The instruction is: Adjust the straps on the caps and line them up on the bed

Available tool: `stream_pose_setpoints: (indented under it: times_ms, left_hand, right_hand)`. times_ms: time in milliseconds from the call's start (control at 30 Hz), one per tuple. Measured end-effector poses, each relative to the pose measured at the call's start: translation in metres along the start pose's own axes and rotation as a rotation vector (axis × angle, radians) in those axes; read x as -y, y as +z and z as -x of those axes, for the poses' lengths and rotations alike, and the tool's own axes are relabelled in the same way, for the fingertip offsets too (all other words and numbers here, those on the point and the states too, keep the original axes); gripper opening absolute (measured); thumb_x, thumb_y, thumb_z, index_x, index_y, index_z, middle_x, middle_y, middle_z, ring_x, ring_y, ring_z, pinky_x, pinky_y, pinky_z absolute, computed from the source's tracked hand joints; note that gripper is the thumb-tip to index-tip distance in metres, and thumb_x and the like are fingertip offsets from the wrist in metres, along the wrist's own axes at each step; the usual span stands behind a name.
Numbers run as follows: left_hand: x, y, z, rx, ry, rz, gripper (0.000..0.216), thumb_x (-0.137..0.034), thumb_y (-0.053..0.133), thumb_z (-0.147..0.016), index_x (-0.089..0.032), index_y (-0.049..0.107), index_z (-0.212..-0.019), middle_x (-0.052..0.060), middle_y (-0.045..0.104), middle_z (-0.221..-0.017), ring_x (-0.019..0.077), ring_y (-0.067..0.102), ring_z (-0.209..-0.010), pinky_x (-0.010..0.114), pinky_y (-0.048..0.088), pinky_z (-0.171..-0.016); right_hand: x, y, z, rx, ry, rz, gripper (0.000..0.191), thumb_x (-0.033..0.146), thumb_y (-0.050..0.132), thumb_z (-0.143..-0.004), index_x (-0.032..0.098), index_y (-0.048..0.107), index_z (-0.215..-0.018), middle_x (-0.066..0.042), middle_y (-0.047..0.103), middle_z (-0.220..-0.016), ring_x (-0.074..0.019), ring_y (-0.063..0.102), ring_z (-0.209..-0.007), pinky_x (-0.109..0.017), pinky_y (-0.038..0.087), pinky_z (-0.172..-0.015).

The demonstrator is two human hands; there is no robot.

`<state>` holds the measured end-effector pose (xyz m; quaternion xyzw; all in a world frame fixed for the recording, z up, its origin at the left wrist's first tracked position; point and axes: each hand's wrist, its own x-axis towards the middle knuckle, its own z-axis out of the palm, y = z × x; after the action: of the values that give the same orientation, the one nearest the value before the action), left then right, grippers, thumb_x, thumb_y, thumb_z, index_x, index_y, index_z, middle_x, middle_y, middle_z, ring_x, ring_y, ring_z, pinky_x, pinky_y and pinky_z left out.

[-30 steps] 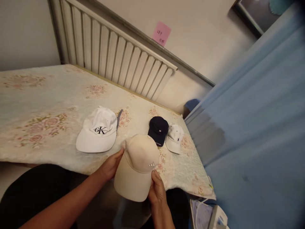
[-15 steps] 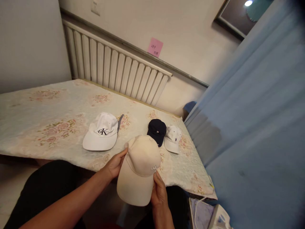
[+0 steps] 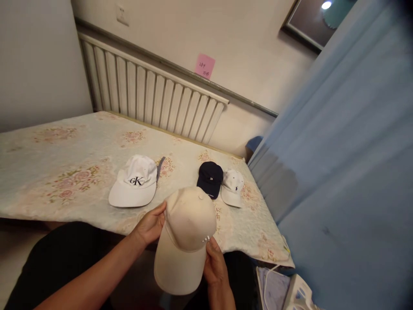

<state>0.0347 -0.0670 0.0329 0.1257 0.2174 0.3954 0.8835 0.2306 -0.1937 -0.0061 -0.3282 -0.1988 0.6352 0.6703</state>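
Note:
A cream baseball cap (image 3: 190, 219) is held between my two hands over the near edge of the bed, its brim pointing down toward me. My left hand (image 3: 151, 224) grips the cap's left side, thumb on the outside and the other fingers partly hidden. On the right, my right hand (image 3: 215, 260) pinches the cap near a small logo where the crown meets the brim. A white cap with black letters (image 3: 135, 181) lies to the left of it. Behind it sit a black cap (image 3: 209, 178) and, touching or nearly so, a white cap with a small dark emblem (image 3: 232, 187).
The caps lie on a flower-patterned bedspread (image 3: 103, 129). A white radiator (image 3: 151, 90) runs along the wall, under a pink note (image 3: 204, 66). At right hangs a blue curtain (image 3: 338, 150); a white device with a cord (image 3: 298, 295) sits low beside the bed.
The cream cap has come slightly lower and closer to me, tilting so its brim drops further. Both hands keep their hold. The whole view has shifted a little.

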Motion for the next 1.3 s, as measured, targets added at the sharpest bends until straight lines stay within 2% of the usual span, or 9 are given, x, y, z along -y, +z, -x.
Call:
stream_pose_setpoints:
  times_ms: [67,233,467,600,767,867,1033,1167,1300]
  left_hand:
    - [0.000,0.000,0.001,0.014,-0.030,0.008,0.038,-0.024,0.049,-0.091,-0.012,0.053,-0.128,0.009,0.075,-0.090,0.0238,0.071,-0.088,0.039,0.047,-0.094]
    - [-0.003,-0.001,0.003,0.149,-0.123,0.024,0.045,-0.036,0.051,-0.090,-0.010,0.056,-0.126,0.012,0.074,-0.097,0.0284,0.067,-0.099,0.041,0.046,-0.096]
    - [-0.012,-0.002,-0.006,0.097,0.037,0.048,0.034,-0.016,0.050,-0.089,-0.011,0.060,-0.120,0.008,0.076,-0.089,0.0225,0.071,-0.088,0.037,0.049,-0.093]
    - [-0.013,0.001,-0.007,0.084,0.020,0.011,0.039,-0.009,0.052,-0.085,-0.010,0.057,-0.124,0.011,0.075,-0.090,0.0245,0.070,-0.091,0.038,0.049,-0.093]
    - [-0.013,0.003,-0.005,0.064,-0.016,0.025,0.038,-0.007,0.054,-0.084,-0.011,0.057,-0.121,0.010,0.075,-0.091,0.0226,0.070,-0.090,0.036,0.048,-0.095]
    - [-0.013,0.001,-0.006,0.092,-0.067,0.055,0.037,-0.016,0.053,-0.087,-0.010,0.056,-0.123,0.010,0.075,-0.094,0.0234,0.069,-0.095,0.037,0.047,-0.097]
    - [-0.008,-0.010,-0.008,0.150,-0.157,0.052,0.048,-0.038,0.050,-0.090,-0.009,0.054,-0.128,0.013,0.074,-0.099,0.0298,0.066,-0.101,0.045,0.046,-0.097]
    - [-0.001,-0.022,-0.010,0.141,-0.149,0.036,0.050,-0.044,0.048,-0.090,-0.012,0.055,-0.128,0.014,0.073,-0.101,0.0308,0.066,-0.101,0.046,0.046,-0.095]
    - [0.004,-0.028,-0.010,0.197,-0.131,0.039,0.050,-0.046,0.048,-0.089,-0.013,0.056,-0.126,0.014,0.073,-0.103,0.0301,0.066,-0.100,0.045,0.046,-0.095]
  right_hand:
    - [0.000,-0.001,0.000,0.009,0.001,0.006,0.055,0.029,0.078,-0.067,0.019,0.061,-0.118,-0.012,0.072,-0.107,-0.0256,0.067,-0.097,-0.040,0.053,-0.084]
    - [0.001,-0.005,-0.001,-0.010,0.018,0.016,0.056,0.030,0.078,-0.065,0.019,0.062,-0.117,-0.012,0.072,-0.107,-0.0264,0.068,-0.096,-0.040,0.053,-0.081]
    - [0.004,-0.008,-0.002,-0.020,-0.003,-0.003,0.052,0.028,0.077,-0.066,0.021,0.062,-0.116,-0.010,0.072,-0.107,-0.0257,0.067,-0.097,-0.041,0.054,-0.082]
    - [0.006,-0.002,-0.002,-0.012,0.008,-0.003,0.052,0.029,0.077,-0.065,0.021,0.063,-0.115,-0.010,0.072,-0.107,-0.0254,0.068,-0.096,-0.040,0.054,-0.082]
    - [0.009,0.007,-0.001,-0.019,0.016,-0.006,0.052,0.027,0.076,-0.065,0.022,0.062,-0.115,-0.010,0.071,-0.108,-0.0250,0.068,-0.096,-0.040,0.053,-0.082]
    - [0.009,0.010,-0.002,-0.037,0.017,0.000,0.052,0.028,0.076,-0.065,0.022,0.062,-0.115,-0.010,0.072,-0.104,-0.0253,0.068,-0.095,-0.041,0.054,-0.081]
    - [0.006,0.007,-0.005,-0.049,0.009,0.017,0.055,0.033,0.076,-0.065,0.021,0.061,-0.117,-0.011,0.072,-0.106,-0.0249,0.068,-0.094,-0.039,0.054,-0.079]
    - [0.002,0.002,-0.008,-0.059,-0.025,0.046,0.057,0.036,0.074,-0.067,0.020,0.059,-0.120,-0.011,0.070,-0.110,-0.0246,0.067,-0.097,-0.037,0.054,-0.077]
    - [0.000,0.001,-0.012,-0.080,-0.027,0.045,0.054,0.035,0.071,-0.071,0.019,0.059,-0.121,-0.011,0.071,-0.106,-0.0253,0.066,-0.099,-0.039,0.054,-0.080]
